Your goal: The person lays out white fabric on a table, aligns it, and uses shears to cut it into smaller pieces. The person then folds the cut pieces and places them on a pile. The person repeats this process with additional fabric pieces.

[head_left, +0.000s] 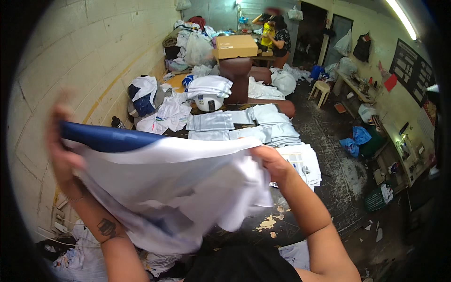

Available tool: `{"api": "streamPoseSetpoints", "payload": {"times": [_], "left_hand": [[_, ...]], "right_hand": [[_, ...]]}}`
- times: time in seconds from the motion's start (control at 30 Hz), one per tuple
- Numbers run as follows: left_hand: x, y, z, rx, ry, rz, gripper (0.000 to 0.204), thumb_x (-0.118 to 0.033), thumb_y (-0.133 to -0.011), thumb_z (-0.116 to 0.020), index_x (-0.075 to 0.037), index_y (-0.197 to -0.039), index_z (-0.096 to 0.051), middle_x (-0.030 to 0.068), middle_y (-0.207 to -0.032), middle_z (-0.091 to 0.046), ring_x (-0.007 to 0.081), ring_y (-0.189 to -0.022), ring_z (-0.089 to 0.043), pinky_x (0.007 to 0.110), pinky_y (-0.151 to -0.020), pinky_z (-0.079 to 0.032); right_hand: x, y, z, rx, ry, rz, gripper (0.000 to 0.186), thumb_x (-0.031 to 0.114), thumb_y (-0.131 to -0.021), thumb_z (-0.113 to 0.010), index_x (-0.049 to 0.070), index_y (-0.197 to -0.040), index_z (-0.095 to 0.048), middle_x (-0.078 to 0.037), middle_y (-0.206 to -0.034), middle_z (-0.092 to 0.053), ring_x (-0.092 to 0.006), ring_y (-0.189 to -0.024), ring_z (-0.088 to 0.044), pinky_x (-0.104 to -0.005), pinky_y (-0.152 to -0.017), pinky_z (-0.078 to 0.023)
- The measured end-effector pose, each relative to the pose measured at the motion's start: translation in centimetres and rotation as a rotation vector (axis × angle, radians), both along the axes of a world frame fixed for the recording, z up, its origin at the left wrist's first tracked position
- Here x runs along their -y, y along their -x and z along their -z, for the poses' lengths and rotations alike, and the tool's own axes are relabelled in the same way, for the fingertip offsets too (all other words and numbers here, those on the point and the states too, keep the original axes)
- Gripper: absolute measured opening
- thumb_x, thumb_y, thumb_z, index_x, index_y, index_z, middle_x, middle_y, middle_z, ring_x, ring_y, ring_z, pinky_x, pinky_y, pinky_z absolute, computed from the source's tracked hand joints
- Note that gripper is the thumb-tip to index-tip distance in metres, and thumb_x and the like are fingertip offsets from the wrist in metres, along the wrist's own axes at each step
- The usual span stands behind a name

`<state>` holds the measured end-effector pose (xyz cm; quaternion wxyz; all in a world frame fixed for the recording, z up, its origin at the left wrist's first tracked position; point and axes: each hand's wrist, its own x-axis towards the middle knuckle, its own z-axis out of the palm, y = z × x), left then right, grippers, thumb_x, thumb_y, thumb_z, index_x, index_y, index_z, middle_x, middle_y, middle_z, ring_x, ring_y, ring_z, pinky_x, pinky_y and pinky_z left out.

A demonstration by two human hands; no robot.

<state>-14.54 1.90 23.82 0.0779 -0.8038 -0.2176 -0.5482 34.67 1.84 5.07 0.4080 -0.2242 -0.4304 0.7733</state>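
Two hands are raised before the dark worktable (324, 188), between which a white garment with a blue panel (174, 188) is stretched taut, so its edges hang free. Folded stacks (277, 131) are ranked along the table's far side. The left hand (63, 155) and right hand (272, 164) are each clenched on an upper edge.
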Motion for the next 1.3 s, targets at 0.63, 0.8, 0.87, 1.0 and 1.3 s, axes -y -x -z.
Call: {"api": "streamPoseSetpoints", "payload": {"times": [0.63,0.8,0.87,1.0,1.3], "left_hand": [[-4.7,-0.1,29.6,-0.801,0.496,-0.678,0.065,0.001,-0.082,-0.061,-0.013,-0.145,-0.063,0.0173,-0.147,-0.061,0.0380,-0.142,-0.051,0.047,-0.118,-0.040],[7.3,-0.5,46.5,-0.605,1.133,-0.014,0.069,-0.033,-0.096,-0.069,-0.018,-0.160,-0.049,0.0194,-0.171,-0.034,0.0450,-0.159,-0.025,0.063,-0.127,-0.021],[13.3,0.4,50.7,-0.842,1.149,-0.339,0.070,-0.038,-0.097,-0.069,-0.019,-0.161,-0.049,0.0214,-0.173,-0.030,0.0449,-0.159,-0.026,0.059,-0.127,-0.024],[18.8,5.6,53.8,-0.542,0.913,-0.603,0.053,-0.018,-0.089,-0.075,-0.013,-0.141,-0.068,0.0141,-0.157,-0.055,0.0419,-0.149,-0.043,0.056,-0.122,-0.031],[16.1,10.6,49.2,-0.610,1.254,-0.444,0.033,-0.031,-0.095,-0.077,-0.006,-0.116,-0.075,0.0119,-0.129,-0.073,0.0344,-0.123,-0.064,0.046,-0.106,-0.050]], "right_hand": [[17.8,-0.2,-0.1,0.510,-0.790,-0.168,0.051,0.023,-0.099,-0.075,0.006,-0.145,-0.063,-0.018,-0.138,-0.068,-0.0363,-0.127,-0.066,-0.0407,-0.110,-0.051],[16.0,0.2,19.1,1.467,-0.780,-0.119,0.078,0.034,-0.090,-0.082,0.015,-0.159,-0.051,-0.024,-0.166,-0.041,-0.0451,-0.149,-0.045,-0.0527,-0.123,-0.037],[19.3,-1.3,26.4,1.584,-0.787,-0.108,0.085,0.037,-0.084,-0.085,0.020,-0.160,-0.050,-0.028,-0.168,-0.035,-0.0485,-0.152,-0.037,-0.0579,-0.125,-0.031],[27.1,-6.0,34.4,1.541,-0.606,0.381,0.085,0.037,-0.082,-0.086,0.019,-0.158,-0.053,-0.026,-0.166,-0.038,-0.0487,-0.149,-0.039,-0.0584,-0.121,-0.034],[24.3,-8.8,33.0,1.611,-0.576,0.282,0.019,0.016,-0.085,-0.081,0.008,-0.101,-0.075,-0.015,-0.126,-0.068,-0.0367,-0.119,-0.061,-0.0484,-0.100,-0.049]]}}
